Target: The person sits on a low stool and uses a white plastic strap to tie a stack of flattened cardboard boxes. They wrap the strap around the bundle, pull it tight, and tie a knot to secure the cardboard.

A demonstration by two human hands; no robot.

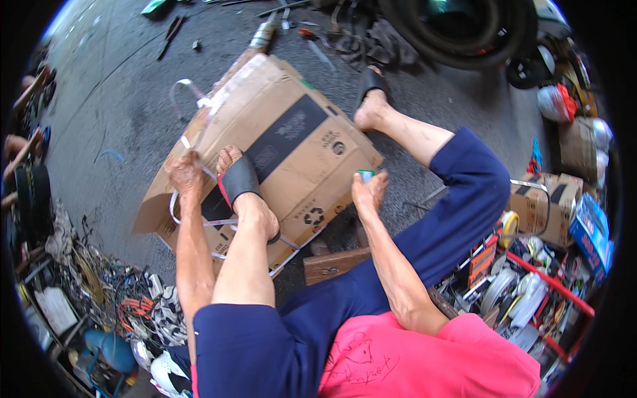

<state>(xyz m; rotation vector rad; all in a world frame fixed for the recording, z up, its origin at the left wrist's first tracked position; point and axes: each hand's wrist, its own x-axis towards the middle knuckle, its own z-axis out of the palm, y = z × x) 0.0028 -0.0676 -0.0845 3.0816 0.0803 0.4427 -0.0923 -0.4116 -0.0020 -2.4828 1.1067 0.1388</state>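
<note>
Flattened corrugated cardboard boxes lie stacked on the ground before me, printed with a dark band and a recycling mark. My left hand is closed around a whitish plastic strap at the stack's left side. Loops of that strap run over the cardboard, and another length curls up past its upper left edge. My left foot, in a black slide sandal, presses on the stack beside that hand. At the stack's right edge my right hand grips a small green object, mostly hidden by the fingers.
A low wooden stool is partly visible between my legs. Tangled cables and scrap lie to the left. A red-framed holder full of odds and ends is on the right, near cardboard boxes. A large tyre lies beyond my right foot.
</note>
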